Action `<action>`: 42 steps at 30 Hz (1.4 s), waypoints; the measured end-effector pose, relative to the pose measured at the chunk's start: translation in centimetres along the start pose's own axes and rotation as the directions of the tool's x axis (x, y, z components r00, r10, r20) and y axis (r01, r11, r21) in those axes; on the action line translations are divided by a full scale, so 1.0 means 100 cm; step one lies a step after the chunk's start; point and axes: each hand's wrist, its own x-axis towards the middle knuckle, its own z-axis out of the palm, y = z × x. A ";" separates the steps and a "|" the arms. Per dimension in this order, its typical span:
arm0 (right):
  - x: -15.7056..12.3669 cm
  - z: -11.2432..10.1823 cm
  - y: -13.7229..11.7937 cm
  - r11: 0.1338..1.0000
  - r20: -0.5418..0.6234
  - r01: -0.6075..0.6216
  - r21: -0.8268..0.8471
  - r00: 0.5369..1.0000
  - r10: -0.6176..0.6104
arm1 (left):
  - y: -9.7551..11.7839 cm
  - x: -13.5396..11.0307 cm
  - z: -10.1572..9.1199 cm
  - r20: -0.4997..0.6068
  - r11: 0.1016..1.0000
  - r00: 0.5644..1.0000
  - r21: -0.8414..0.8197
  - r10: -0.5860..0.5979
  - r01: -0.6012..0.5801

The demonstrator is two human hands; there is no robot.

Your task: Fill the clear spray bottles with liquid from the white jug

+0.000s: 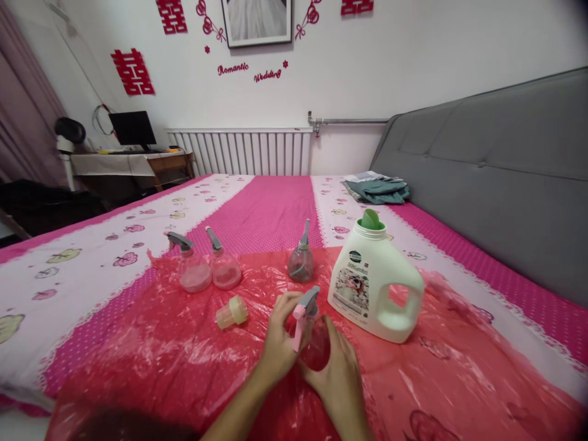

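Note:
A small clear spray bottle [316, 346] with a grey head and pink trigger stands on a red plastic sheet [184, 361] spread over the bed. My left hand [279, 337] is closed around the bottle's neck and spray head. My right hand [337, 376] wraps the bottle's round body from the right. Just right of it stands a white detergent jug [374, 285] with its green spout open. A pale yellow-green cap [232, 312] lies on its side to the left of my hands.
Three more spray bottles stand farther back on the sheet: two on the left [193, 269] [224, 267] and one in the middle [301, 260]. Folded grey-green clothes [379, 188] lie by the grey headboard [505, 171]. A radiator [243, 152] and desk [133, 162] line the far wall.

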 end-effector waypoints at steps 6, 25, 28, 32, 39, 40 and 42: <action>-0.003 0.001 0.003 1.000 -0.015 0.003 0.024 1.000 -0.003 | 0.002 0.001 0.000 0.050 0.999 0.999 -0.040 0.002 0.000; -0.008 0.009 0.013 0.999 -0.030 0.007 0.054 1.000 -0.005 | -0.018 -0.006 0.006 -0.062 0.899 0.951 -0.350 -0.304 0.264; -0.008 0.010 0.015 0.998 -0.032 0.021 0.063 0.999 -0.019 | -0.013 -0.006 0.009 -0.051 0.906 0.958 -0.344 -0.281 0.247; -0.009 0.011 0.014 0.998 -0.028 0.018 0.066 0.999 -0.017 | -0.012 -0.002 0.010 -0.040 0.915 0.963 -0.326 -0.265 0.238; -0.008 0.009 0.013 0.998 -0.009 0.004 0.064 1.000 -0.003 | -0.016 -0.004 0.004 0.040 0.909 0.949 -0.280 -0.312 0.310; -0.008 0.009 0.013 0.998 -0.008 0.003 0.065 1.000 -0.003 | -0.015 -0.004 0.004 0.053 0.910 0.948 -0.267 -0.314 0.316; -0.007 0.008 0.013 0.997 -0.003 0.005 0.071 1.000 -0.004 | -0.014 -0.004 0.004 0.065 0.920 0.949 -0.233 -0.310 0.316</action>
